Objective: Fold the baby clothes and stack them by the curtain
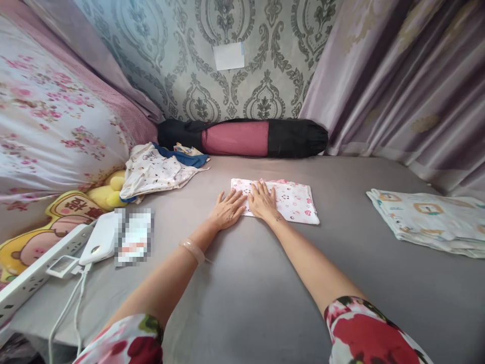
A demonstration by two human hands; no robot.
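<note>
A white cloth with a pink and red print (pixel 293 202) lies folded into a flat rectangle on the grey bed sheet (pixel 242 283). My left hand (pixel 228 208) rests flat at its left end, fingers stretched out and partly on the cloth. Close beside it, my right hand (pixel 262 200) presses down on the left part of the cloth with its fingers spread. Neither hand grips anything. A bit of pink fabric shows along the cloth's far edge.
Folded printed cloths (pixel 428 220) lie stacked at the right. Crumpled baby clothes (pixel 159 169) sit at the left, near a yellow plush toy (pixel 109 191). A power strip (pixel 41 273) and a white power bank (pixel 104 236) with cables lie front left. A black and pink roll (pixel 235 137) lines the wall.
</note>
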